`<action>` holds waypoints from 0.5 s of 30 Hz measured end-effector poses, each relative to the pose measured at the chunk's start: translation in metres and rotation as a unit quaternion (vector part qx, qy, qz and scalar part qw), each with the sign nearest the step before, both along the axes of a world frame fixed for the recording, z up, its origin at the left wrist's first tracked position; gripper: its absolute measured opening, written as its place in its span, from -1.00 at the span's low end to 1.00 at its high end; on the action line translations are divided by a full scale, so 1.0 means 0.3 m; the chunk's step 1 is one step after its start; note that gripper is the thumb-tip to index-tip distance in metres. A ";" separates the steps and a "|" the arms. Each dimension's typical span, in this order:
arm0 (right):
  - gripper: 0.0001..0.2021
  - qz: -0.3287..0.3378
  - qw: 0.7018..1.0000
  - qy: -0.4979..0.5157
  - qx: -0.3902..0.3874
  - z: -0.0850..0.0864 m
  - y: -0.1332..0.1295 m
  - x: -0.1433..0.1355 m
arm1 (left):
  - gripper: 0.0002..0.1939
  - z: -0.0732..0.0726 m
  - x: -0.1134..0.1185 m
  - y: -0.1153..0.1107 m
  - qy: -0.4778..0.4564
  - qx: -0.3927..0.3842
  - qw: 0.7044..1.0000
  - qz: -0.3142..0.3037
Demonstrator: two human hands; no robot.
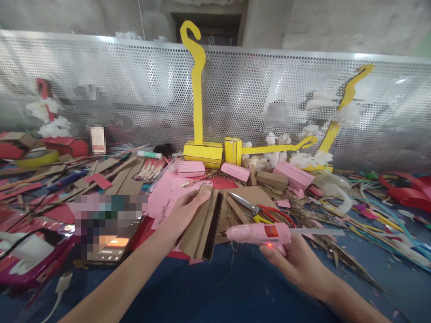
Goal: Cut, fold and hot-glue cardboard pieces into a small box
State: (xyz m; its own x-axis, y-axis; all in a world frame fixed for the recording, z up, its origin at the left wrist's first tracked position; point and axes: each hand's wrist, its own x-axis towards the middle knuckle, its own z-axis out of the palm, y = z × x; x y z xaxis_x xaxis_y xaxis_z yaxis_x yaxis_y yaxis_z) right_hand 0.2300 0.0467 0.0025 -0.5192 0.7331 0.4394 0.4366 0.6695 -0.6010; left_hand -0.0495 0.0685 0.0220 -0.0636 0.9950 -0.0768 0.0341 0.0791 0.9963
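The desk is blue, the glue gun pink, the cardboard piece brown, the scissors' handles 2-toned (red and yellow), the perforated panel at the desk's far edge silver, hole-dotted.

A perforated metal panel spans the far side of a blue work surface, its upper edge catching bright light at left and right. Behind it rises a rough, mottled grey wall, broken near the center by a dark recessed opening. A thin pale cord hangs left of the opening.
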 end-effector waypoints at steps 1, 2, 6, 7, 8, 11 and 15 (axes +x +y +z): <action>-0.71 0.006 1.000 -0.008 -0.001 0.003 0.003 -0.002 | -0.49 0.000 0.000 0.000 -0.003 0.000 1.000 -0.005; -0.68 0.009 1.000 -0.012 0.000 0.006 0.006 -0.004 | -0.49 0.001 0.001 -0.001 -0.006 -0.001 1.000 -0.010; -0.65 0.009 1.000 0.005 -0.002 0.009 0.012 -0.011 | -0.50 0.003 0.003 -0.002 -0.005 0.001 1.000 -0.008; -0.66 0.007 1.000 0.009 -0.006 0.009 0.011 -0.012 | -0.50 0.003 0.003 -0.002 -0.001 0.003 1.000 -0.005; -0.67 0.008 1.000 0.010 -0.010 0.008 0.011 -0.013 | -0.50 0.002 0.003 -0.001 0.003 0.004 1.000 -0.003; -0.67 0.014 1.000 0.017 -0.015 0.010 0.010 -0.018 | -0.50 -0.001 0.001 0.002 0.006 -0.001 1.000 -0.001; -0.60 0.034 0.999 0.030 -0.013 0.014 0.014 -0.022 | -0.49 -0.003 0.000 0.004 0.003 -0.005 1.000 -0.001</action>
